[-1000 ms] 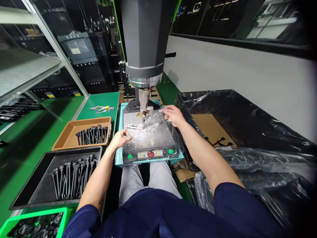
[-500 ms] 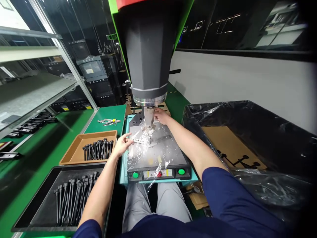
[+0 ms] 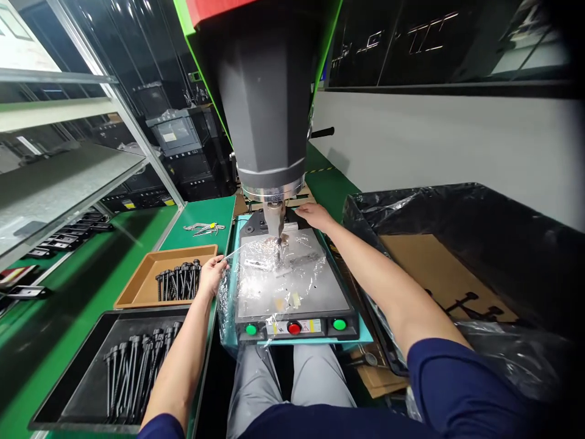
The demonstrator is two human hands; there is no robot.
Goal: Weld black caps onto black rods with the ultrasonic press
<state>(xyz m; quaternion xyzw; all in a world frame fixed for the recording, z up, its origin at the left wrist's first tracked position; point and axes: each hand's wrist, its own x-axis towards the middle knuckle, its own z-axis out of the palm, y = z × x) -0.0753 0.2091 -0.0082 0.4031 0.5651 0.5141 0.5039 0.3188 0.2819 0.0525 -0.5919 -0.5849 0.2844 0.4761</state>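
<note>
My left hand is closed at the left edge of the machine's metal plate, pinching the edge of a clear plastic film. The crinkled film stretches from those fingers over the plate and hangs down its left side. Beyond the plate's back right corner, my right hand reaches out with its fingers extended, and I see nothing in it. Between the hands, the metal tip of the press head points down close above the plate. Glare and the film blur what lies under the tip.
To the left stand an orange-brown tray and a black tray, both with black bolt-like parts. Pliers-like tools lie behind them. A black-lined bin is at right. Green buttons and a red button line the machine's front.
My left hand has moved left and slightly down, drawing the film to the plate's left side. My right hand has shifted right, away from the tip. The film has come off the red button.
</note>
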